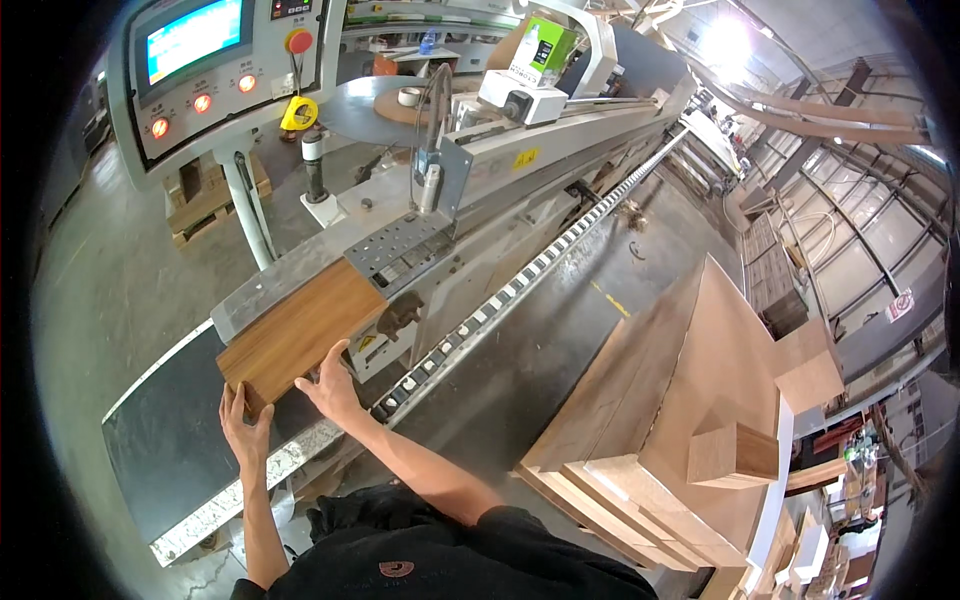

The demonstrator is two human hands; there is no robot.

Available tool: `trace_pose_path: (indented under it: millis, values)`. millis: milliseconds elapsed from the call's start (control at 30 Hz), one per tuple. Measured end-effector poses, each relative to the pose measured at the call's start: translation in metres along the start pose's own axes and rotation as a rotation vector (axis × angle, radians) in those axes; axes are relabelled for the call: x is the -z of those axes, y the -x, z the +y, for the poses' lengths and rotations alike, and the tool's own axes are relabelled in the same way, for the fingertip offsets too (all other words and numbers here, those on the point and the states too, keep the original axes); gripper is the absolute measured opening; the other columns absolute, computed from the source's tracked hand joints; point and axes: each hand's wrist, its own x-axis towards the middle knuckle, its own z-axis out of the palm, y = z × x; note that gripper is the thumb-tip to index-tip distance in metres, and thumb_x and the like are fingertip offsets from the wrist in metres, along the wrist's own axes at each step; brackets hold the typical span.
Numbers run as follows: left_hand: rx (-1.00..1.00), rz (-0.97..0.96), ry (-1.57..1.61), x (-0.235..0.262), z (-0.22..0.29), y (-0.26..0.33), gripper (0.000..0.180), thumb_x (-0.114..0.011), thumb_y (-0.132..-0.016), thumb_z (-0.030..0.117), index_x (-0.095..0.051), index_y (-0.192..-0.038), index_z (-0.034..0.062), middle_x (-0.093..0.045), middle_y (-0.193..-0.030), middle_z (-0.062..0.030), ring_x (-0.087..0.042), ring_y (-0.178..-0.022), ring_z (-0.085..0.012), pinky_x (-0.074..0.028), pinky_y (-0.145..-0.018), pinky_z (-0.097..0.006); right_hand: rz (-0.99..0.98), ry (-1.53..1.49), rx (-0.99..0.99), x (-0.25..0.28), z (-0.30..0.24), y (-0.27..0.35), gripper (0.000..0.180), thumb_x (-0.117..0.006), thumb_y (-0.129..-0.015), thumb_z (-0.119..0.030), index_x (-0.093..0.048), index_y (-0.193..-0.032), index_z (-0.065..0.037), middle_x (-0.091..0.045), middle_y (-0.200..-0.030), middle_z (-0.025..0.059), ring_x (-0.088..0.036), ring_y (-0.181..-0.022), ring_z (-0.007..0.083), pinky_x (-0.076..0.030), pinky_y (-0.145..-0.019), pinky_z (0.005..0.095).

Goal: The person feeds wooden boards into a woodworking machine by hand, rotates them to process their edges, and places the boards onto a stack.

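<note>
A wood-grain board (305, 325) lies flat on the machine's infeed, its far end against a perforated metal plate (400, 250). At the board's near end, my left hand (245, 430) presses with its fingers stretched out and the thumb apart. My right hand (330, 388) touches the long right edge, thumb and index finger spread wide. Neither hand is wrapped round the board. Under the near end is a dark support table (165, 440) with a worn pale edge.
A control panel (225, 80) with a lit screen and a red button stands at the far left; a yellow tape measure (299, 114) hangs there. A chain track (520, 280) runs away along the machine. Stacked panels (640, 400) at right carry a small wood block stack (733, 455).
</note>
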Motion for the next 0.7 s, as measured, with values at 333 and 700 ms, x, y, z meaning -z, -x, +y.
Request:
trace_pose_path:
  millis: [333, 700]
  values:
    - [0.013, 0.056, -0.122, 0.006, 0.012, 0.002, 0.067, -0.077, -0.070, 0.020, -0.059, -0.130, -0.0013, -0.046, -0.145, -0.0248, -0.040, -0.136, -0.0388, -0.032, -0.112, -0.046, -0.052, 0.099, 0.031, 0.005, -0.006, -0.002, 0.114, -0.075, -0.082, -0.020, 0.014, -0.136, 0.026, -0.061, -0.110, 0.0308, -0.065, -0.096, 0.0386, -0.053, -0.083, 0.0386]
    - [-0.104, 0.052, -0.233, -0.027, 0.053, -0.014, 0.065, -0.081, -0.069, 0.021, -0.062, -0.127, 0.0003, -0.052, -0.139, -0.0256, -0.030, -0.144, -0.0379, -0.016, -0.115, -0.055, -0.003, 0.030, 0.059, 0.041, 0.017, -0.030, 0.110, -0.077, -0.080, -0.016, 0.007, -0.134, 0.029, -0.069, -0.096, 0.0210, -0.069, -0.090, 0.0317, -0.054, -0.078, 0.0347]
